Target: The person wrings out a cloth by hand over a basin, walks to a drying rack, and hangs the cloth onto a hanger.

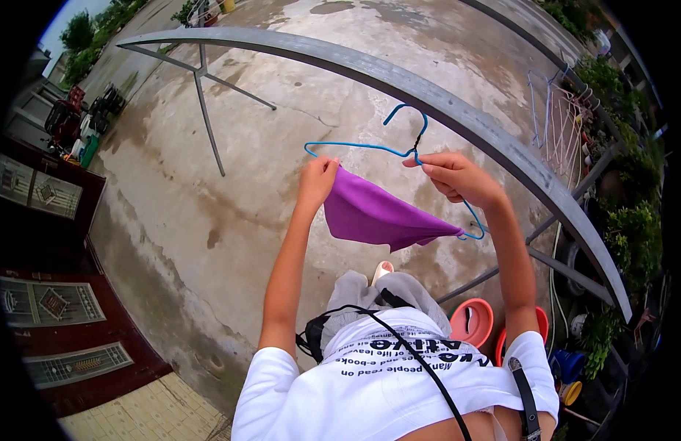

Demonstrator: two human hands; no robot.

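A purple cloth [377,213] hangs stretched between the two ends of a blue wire hanger [362,145]. My left hand [320,178] is closed in a pinch on the cloth's upper left corner, close to the hanger's left end. Near the base of the hook, my right hand [461,176] grips the hanger by its right shoulder. The cloth's right corner is gathered at the hanger's right end. The hook points up, just below a grey metal rail, and appears apart from it.
The curved-looking metal rail [318,62] crosses in front of me on angled legs. More hangers [561,103] hang at the right. Pink-red basins [471,323] stand at my right, beside plants [631,242]. Dark red doors [50,301] are at the left, on wet concrete.
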